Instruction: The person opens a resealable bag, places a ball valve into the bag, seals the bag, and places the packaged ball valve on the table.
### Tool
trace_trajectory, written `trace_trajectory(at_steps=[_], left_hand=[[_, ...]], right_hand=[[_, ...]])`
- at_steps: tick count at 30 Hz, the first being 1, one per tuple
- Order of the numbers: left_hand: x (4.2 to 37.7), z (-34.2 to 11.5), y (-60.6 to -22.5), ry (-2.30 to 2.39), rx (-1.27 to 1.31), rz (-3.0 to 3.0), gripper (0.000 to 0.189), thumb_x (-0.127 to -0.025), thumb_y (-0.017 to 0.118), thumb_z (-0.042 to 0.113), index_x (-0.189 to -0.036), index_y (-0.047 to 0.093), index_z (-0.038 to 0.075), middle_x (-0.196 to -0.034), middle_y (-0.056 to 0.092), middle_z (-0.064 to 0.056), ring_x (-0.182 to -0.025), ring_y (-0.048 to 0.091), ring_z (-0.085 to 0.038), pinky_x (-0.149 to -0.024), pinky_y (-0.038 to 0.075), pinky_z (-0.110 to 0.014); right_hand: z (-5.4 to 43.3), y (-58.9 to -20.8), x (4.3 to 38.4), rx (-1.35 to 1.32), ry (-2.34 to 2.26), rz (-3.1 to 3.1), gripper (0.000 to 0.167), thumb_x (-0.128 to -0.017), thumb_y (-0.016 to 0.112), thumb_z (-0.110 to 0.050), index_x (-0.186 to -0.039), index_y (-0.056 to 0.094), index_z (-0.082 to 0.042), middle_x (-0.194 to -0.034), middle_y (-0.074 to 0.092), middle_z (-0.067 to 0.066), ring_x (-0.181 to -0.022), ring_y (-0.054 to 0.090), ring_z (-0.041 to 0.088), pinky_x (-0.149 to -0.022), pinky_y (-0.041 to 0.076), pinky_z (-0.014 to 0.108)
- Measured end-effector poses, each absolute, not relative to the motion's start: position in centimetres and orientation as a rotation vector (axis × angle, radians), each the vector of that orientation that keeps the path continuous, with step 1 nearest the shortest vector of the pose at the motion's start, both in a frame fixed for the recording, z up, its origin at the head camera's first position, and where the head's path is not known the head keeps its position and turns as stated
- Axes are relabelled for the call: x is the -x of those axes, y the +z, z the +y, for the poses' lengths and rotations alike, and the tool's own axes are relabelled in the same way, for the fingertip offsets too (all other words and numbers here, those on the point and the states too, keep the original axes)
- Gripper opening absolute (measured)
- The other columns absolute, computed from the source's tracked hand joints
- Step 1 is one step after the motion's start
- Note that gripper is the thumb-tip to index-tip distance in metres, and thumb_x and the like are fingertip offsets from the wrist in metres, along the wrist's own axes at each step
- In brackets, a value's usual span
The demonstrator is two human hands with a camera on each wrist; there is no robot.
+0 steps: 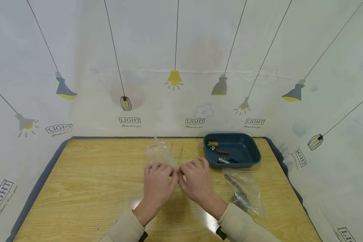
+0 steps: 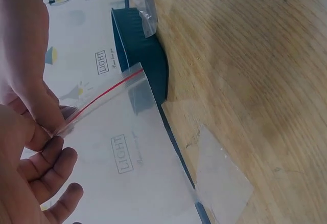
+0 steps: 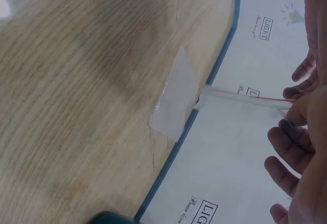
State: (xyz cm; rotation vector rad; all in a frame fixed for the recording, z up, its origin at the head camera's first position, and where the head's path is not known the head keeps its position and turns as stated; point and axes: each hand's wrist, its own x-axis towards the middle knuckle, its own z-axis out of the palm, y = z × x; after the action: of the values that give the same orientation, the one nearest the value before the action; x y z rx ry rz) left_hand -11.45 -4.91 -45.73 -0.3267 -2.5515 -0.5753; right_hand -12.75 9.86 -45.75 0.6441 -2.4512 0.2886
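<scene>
Left hand (image 1: 158,183) and right hand (image 1: 196,181) pinch a clear zip bag (image 2: 115,106).
They sit close together at one end of its red strip (image 2: 104,94); the bag extends forward beyond them.

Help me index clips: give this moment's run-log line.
left hand: pinches clear plastic red-striped bag | right hand: pinches same bag | blue rectangular plastic tray: holds red-handled brass-coloured valve

Makeshift booth: wooden table (image 1: 93,188), backdrop (image 1: 151,43) (lamp-printed).
</scene>
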Motion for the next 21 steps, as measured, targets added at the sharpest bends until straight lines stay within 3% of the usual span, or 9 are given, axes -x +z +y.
trace_trajectory(at_steps=[12, 21], left_hand=[[11.33, -4.92, -45.55, -0.548, 0.324, -2.54, 0.02, -0.088, 0.064, 0.027, -0.069, 0.066, 0.02, -0.074, 0.07, 0.005, -0.09, 0.065, -0.024, -0.091, 0.046, -0.048], [11.7, -5.02, -45.54, -0.457, 0.34, -2.457, 0.012, -0.085, 0.066, 0.025, -0.082, 0.057, 0.017, -0.066, 0.062, 0.005, -0.083, 0.065, -0.024, -0.086, 0.046, -0.045]], right_hand=[[10.03, -45.92, 12.97, -0.614, 0.326, -2.516, 0.015, -0.087, 0.068, -0.023, -0.073, 0.063, -0.022, -0.068, 0.065, -0.009, -0.081, 0.061, 0.016, -0.102, 0.039, 0.054], [9.89, -45.69, 12.76, -0.657, 0.25, -2.485, 0.016, -0.085, 0.07, -0.026, -0.071, 0.062, -0.022, -0.067, 0.064, -0.009, -0.082, 0.062, 0.015, -0.101, 0.041, 0.053]])
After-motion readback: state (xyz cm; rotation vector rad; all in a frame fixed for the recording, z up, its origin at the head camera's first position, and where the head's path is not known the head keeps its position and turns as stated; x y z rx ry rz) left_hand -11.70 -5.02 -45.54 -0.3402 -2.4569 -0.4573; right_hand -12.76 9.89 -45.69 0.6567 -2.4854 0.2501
